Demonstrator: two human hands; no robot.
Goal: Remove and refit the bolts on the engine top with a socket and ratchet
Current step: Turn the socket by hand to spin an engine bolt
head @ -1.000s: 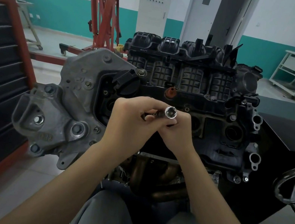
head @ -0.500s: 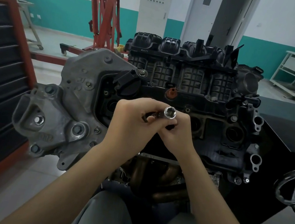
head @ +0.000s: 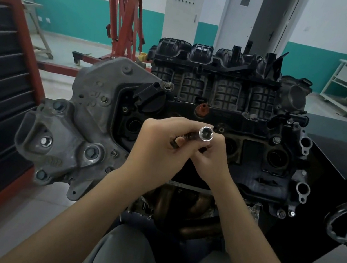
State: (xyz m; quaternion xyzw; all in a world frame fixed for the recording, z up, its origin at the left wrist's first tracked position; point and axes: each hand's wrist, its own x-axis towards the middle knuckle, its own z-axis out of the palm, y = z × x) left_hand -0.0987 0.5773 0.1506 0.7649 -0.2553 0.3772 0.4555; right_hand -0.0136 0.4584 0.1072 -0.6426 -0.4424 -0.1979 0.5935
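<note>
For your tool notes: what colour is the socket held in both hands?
Shiny silver chrome socket, seen best in the head view.

Both hands meet above the middle of the engine top [head: 260, 132]. The left hand [head: 160, 150] and right hand [head: 212, 156] grip a chrome socket [head: 206, 134] on its dark tool shaft (open end facing up). A red engine hoist [head: 127, 19] stands behind.

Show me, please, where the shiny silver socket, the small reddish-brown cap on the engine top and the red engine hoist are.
shiny silver socket [head: 206, 134]: head view, on its open round end.
small reddish-brown cap [head: 201, 110]: head view, on its body.
red engine hoist [head: 127, 16]: head view, on its upright frame.
</note>
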